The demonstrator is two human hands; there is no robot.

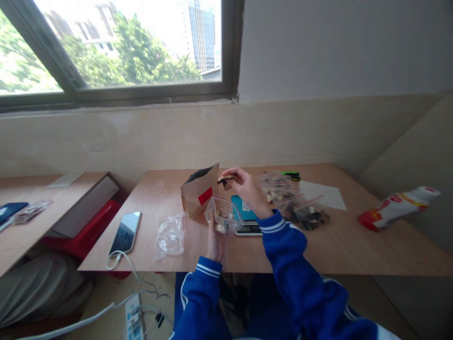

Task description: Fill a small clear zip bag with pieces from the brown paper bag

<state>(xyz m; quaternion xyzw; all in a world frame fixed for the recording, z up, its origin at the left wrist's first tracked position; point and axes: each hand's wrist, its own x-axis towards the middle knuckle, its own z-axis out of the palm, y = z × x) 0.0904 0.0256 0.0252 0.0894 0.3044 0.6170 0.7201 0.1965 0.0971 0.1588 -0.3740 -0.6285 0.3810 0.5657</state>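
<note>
My left hand [216, 243] grips a clear zip bag [226, 219] from below; its mouth gapes and a few pale pieces lie inside. Just above it, my right hand [242, 182] pinches a small brown and black flat piece [226, 179], too small to name surely. Behind the bag, to the left, stands an open brown paper bag [198, 193] with a red label. A digital scale [249, 230] with a teal top [244, 207] sits partly hidden under my right forearm.
An empty-looking clear bag [170, 236] and a phone [125, 232] on a white cable lie left. Several filled zip bags [279, 193], a white paper sheet [323, 194], a green and black cutter [292, 175] and a red-and-white bottle [398, 208] are right.
</note>
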